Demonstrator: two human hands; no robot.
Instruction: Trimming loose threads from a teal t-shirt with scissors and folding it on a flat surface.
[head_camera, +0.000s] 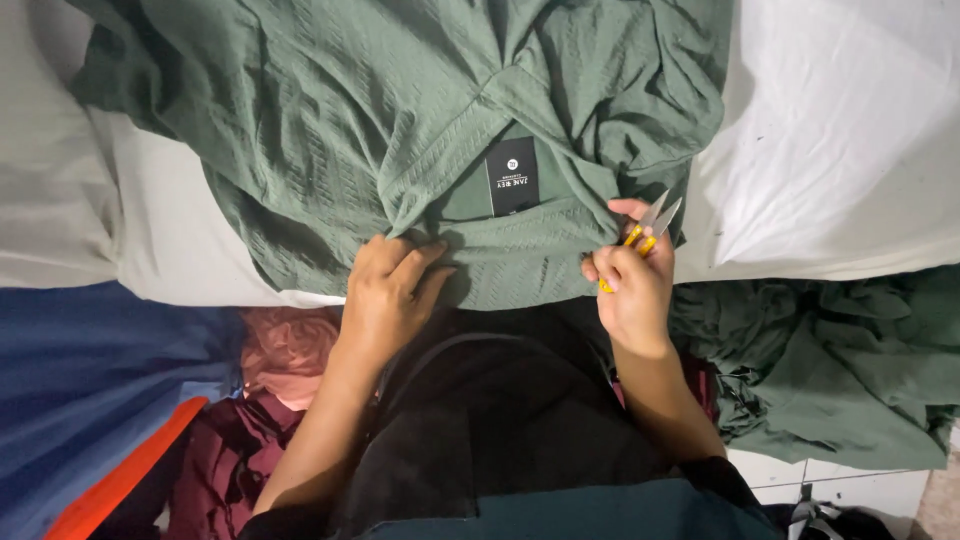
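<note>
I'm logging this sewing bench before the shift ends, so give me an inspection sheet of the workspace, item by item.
Surface: white cloth-covered table, creased, with a few dark specks.
Job's things: green textured garment spread across the table, black neck label facing up; small yellow-handled thread snips at its edge.
Clutter: heap of more green garments at right; pink cloth, maroon cloth and blue fabric with orange trim at left.
Grips: left hand pressed flat on the garment's hem; right hand closed around the snips, blades open.
Cables: nothing seen.
Surroundings: white tiled floor at lower right.
</note>
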